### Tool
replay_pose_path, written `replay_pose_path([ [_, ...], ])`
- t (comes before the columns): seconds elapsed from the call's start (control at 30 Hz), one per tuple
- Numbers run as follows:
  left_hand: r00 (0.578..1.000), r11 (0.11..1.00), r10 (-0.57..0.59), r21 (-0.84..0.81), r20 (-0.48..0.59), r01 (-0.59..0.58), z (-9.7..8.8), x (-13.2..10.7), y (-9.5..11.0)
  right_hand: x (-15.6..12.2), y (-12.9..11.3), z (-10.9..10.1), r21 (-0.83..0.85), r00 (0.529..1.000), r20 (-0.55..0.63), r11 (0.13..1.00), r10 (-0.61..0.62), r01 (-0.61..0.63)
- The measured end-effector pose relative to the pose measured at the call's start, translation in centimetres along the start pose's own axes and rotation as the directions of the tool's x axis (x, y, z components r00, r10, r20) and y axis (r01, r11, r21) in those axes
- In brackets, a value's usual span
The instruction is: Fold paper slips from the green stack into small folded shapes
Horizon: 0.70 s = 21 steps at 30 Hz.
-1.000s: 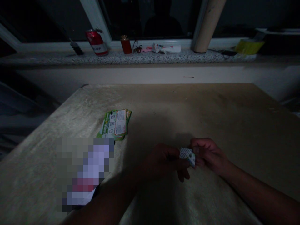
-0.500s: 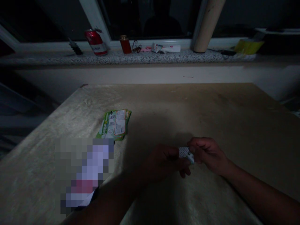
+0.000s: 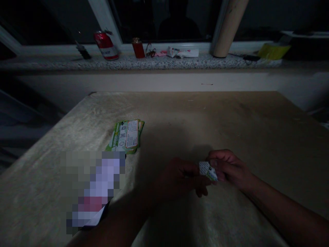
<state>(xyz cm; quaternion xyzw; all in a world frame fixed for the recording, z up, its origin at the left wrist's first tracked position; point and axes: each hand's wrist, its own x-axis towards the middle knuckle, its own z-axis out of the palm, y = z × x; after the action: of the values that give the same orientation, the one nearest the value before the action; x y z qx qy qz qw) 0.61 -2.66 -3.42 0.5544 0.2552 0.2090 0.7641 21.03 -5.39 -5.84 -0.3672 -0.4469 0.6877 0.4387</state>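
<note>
A small piece of printed paper (image 3: 206, 169), whitish with rows of dark text and a bit of green, is held between both hands above the table. My left hand (image 3: 180, 176) pinches its left side with thumb and fingers. On the opposite side, my right hand (image 3: 227, 168) grips the upper right edge between thumb and curled fingers. Part of the paper is hidden by the fingers, and the light is dim. To the left lies a stack of green printed leaflets (image 3: 125, 135), apart from both hands.
A blurred-out, phone-like object (image 3: 102, 185) lies beside my left forearm. Behind the table (image 3: 167, 103), a granite sill (image 3: 154, 63) carries a red can (image 3: 106, 46), an orange-red container (image 3: 138, 48), crumpled wrappers (image 3: 189, 53), a cardboard tube (image 3: 228, 31) and something yellow (image 3: 273, 50).
Both hands and the paper have shifted slightly to the right. A little more of the paper's printed face shows between the fingers. The leaflets stay where they were.
</note>
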Motion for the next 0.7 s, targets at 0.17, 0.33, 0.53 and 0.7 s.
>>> replay_pose_path([
  [0.17, 0.996, 0.998, 0.066, -0.023, 0.058, -0.065, 0.2, -0.07, -0.25, 0.32, 0.37, 0.24, 0.042, 0.997, 0.072, 0.998, 0.035, -0.038],
  [0.33, 1.0, 1.0, 0.012, -0.015, -0.018, -0.012, -0.21, 0.21, -0.69, 0.22, 0.1, -0.34, -0.021, 1.0, 0.009, 1.0, -0.014, 0.014],
  [0.53, 0.996, 0.996, 0.087, 0.033, 0.024, -0.088, -0.22, -0.11, -0.38, -0.2, 0.06, -0.29, -0.062, 0.999, 0.031, 0.998, -0.016, 0.017],
  [0.7, 0.999, 0.998, 0.043, 0.036, 0.004, -0.044, -0.24, -0.05, -0.51, 0.01, 0.27, -0.49, -0.024, 0.999, 0.04, 1.0, 0.015, -0.015],
])
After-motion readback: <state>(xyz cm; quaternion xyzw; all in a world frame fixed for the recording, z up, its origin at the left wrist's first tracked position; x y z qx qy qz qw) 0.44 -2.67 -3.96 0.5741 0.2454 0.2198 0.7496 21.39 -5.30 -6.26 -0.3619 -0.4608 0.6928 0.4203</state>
